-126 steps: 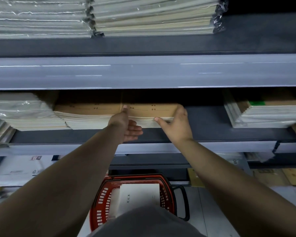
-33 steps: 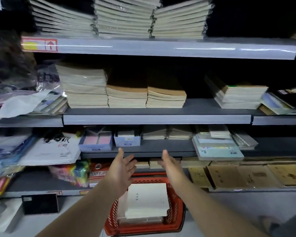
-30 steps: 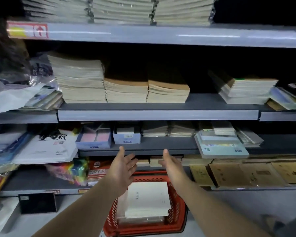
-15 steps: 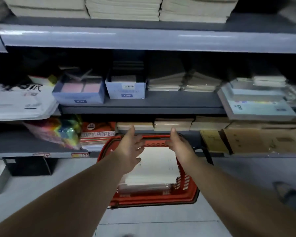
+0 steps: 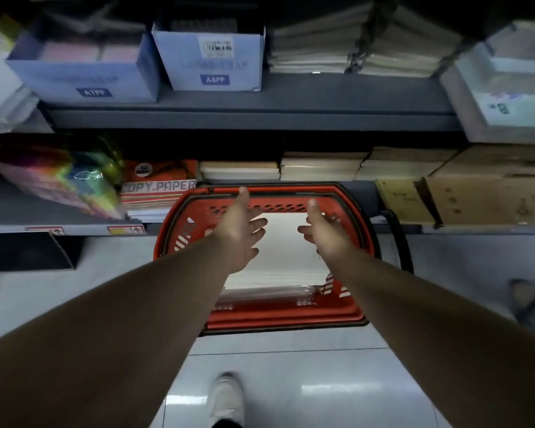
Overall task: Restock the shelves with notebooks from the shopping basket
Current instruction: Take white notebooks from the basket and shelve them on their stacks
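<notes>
A red shopping basket [image 5: 288,316] stands on the floor against the lowest shelf. Inside it lies a stack of white notebooks [image 5: 283,251]. My left hand [image 5: 241,230] hovers over the left side of the stack, fingers spread and palm turned inward. My right hand [image 5: 323,231] hovers over the right side, fingers relaxed, palm facing the left hand. Neither hand holds anything, and whether they touch the notebooks is unclear.
Two blue cardboard boxes [image 5: 210,57] and stacks of notebooks [image 5: 355,57] sit on the grey shelf [image 5: 254,112] above. Copy paper packs [image 5: 158,193], colourful packets [image 5: 62,177] and brown cartons [image 5: 488,196] fill the lowest shelf. My shoe [image 5: 226,400] is on the tiled floor.
My view has dropped from the upper shelves to the basket. Both empty hands have come down from the notebook shelf and now sit lower over the stack in the basket.
</notes>
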Demonstrator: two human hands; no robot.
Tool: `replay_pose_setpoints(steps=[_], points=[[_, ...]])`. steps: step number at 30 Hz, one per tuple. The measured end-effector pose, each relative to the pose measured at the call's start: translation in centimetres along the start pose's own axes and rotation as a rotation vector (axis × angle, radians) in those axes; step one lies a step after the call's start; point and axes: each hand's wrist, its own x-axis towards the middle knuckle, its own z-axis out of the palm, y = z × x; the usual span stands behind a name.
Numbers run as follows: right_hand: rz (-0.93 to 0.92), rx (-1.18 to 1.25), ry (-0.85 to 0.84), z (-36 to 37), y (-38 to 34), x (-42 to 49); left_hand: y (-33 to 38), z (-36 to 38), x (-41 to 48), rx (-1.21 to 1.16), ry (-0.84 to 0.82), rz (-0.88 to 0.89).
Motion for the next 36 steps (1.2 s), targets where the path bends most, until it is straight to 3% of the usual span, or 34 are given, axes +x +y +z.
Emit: replay_pose_setpoints(steps=[17, 24, 29, 36], points=[[0.014, -0.173, -0.002, 2.8, 8.2, 5.8, -8.2, -1.0, 7.3, 0.001, 0.026, -0.142], [-0.226, -0.637, -0.141, 3.2, 10.9, 7.5, -10.4, -1.5, 9.7, 0.150, 0.052, -0.296], [-0.367, -1.055, -0.102, 3.0, 12.1, 9.3, -11.2, -2.2, 10.9, 0.287, 0.062, -0.369], [-0.253, -0.973, -0.217, 1.7, 11.1, 10.9, -12.9, -2.3, 11.5, 0.196, 0.122, -0.307]])
